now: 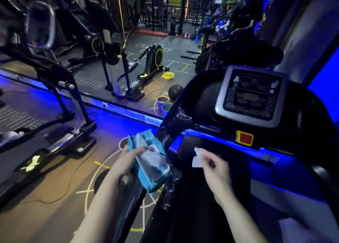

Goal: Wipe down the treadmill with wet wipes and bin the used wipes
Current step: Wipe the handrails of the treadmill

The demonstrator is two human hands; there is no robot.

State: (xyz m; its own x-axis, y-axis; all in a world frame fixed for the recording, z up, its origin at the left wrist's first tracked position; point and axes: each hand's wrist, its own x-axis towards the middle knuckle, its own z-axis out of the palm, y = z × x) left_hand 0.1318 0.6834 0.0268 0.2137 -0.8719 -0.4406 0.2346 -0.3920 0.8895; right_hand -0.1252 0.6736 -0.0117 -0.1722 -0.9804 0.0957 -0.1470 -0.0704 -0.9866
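Seemingly, from your head camera, the move ahead turned on the wipe (197, 159) and the treadmill's console (249, 96). The console stood above and ahead of your right hand (218, 171), well apart from it, and that hand was plainly the nearer of the two. You had its thumb and fingers drawn narrow, pinching the small white wipe at its upper left tip, over the dark treadmill belt (192, 206). Your left hand (128, 160) was curled round the blue pack of wipes (154, 165), gripping it near the top. The pack's long axis ran from upper left down to lower right, just beside the film-wrapped handrail (174, 119). Pack and wipe were near each other but apart. I judged the wipe drawn free, with wiping not yet begun.
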